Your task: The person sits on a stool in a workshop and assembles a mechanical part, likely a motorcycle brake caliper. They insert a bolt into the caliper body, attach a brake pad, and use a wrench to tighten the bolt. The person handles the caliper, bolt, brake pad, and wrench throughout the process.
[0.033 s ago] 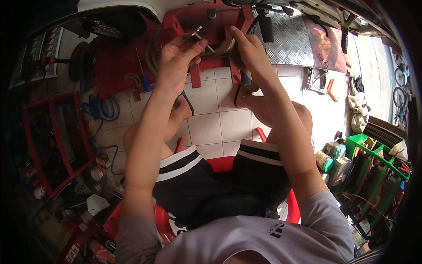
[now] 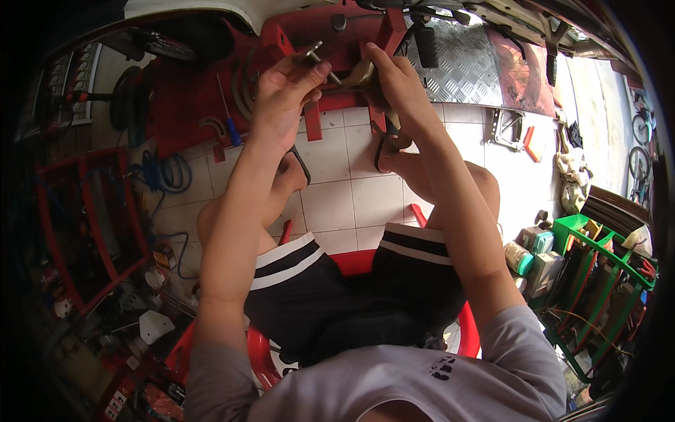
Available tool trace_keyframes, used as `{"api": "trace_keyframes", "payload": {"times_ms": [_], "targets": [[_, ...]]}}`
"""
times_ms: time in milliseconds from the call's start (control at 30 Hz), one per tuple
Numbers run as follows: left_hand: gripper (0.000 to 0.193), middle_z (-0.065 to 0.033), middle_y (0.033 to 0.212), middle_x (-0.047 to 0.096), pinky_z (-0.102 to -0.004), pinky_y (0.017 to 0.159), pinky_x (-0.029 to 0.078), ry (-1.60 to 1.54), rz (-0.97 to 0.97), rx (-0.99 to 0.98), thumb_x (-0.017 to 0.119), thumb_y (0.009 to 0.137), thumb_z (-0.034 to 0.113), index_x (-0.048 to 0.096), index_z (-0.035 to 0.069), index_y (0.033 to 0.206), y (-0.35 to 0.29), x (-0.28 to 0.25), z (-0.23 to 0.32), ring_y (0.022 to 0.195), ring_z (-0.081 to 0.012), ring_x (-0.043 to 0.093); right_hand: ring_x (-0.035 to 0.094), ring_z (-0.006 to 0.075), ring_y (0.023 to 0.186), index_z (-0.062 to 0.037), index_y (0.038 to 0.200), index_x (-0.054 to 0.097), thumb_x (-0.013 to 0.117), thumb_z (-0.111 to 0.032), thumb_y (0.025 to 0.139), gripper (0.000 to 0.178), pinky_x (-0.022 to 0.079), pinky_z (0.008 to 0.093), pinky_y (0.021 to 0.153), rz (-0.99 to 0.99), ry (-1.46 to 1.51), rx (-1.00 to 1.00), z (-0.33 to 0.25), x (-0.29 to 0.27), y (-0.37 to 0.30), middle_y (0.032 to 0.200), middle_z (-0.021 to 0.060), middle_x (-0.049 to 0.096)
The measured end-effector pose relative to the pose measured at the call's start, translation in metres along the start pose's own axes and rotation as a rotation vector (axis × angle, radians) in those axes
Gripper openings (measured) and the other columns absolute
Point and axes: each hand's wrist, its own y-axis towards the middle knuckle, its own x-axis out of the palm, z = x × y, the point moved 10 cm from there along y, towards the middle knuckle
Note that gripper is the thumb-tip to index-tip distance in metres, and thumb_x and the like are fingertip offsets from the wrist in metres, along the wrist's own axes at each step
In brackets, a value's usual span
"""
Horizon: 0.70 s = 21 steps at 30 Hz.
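Note:
Above the red workbench, my left hand point(image 2: 285, 91) is closed round a small T-shaped metal tool point(image 2: 314, 52). Its thin rod points down and right, toward my other hand. A curved, brownish metal part point(image 2: 360, 73) is in my right hand point(image 2: 402, 88), thumb on top and the remaining fingers mostly hidden behind it. The rod's tip is close to this part; I cannot tell whether they touch.
Left of my hands, a blue-handled screwdriver point(image 2: 232, 130) lies on the red bench point(image 2: 176, 105). A diamond-plate metal sheet point(image 2: 457, 67) is to the right. Blue hose point(image 2: 165, 172) coils on the tiled floor beside a red frame point(image 2: 84, 232). A green rack point(image 2: 598, 246) stands at right.
My right hand and the curved metal part have shifted very slightly to the left. My left hand and the T-shaped tool stay nearly where they were.

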Motion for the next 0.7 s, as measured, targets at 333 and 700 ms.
{"api": "trace_keyframes", "payload": {"times_ms": [333, 700], "targets": [[0.022, -0.0043, 0.099, 0.065, -0.0290, 0.087, 0.043, -0.198, -0.174, -0.017, 0.064, 0.089, 0.006, 0.059, 0.006, 0.111, -0.001, 0.013, 0.004, 0.098, -0.0150, 0.059, 0.045, 0.0143, 0.042, -0.0002, 0.067, 0.057, 0.043, -0.042, 0.097, 0.053, 0.036, 0.0295, 0.042, -0.144, 0.300, 0.118, 0.001, 0.028, -0.016, 0.053, 0.0060, 0.052], [0.031, -0.0056, 0.099, 0.064, -0.0307, 0.090, 0.044, -0.135, -0.113, -0.021, 0.065, 0.088, 0.004, 0.055, 0.005, 0.117, -0.001, 0.008, 0.003, 0.100, -0.0169, 0.060, 0.046, 0.0138, 0.043, 0.0001, 0.071, 0.060, 0.042, -0.041, 0.097, 0.052, 0.035, 0.0291, 0.042, -0.131, 0.303, 0.121, 0.004, 0.031, -0.016, 0.055, 0.0060, 0.053]]}}
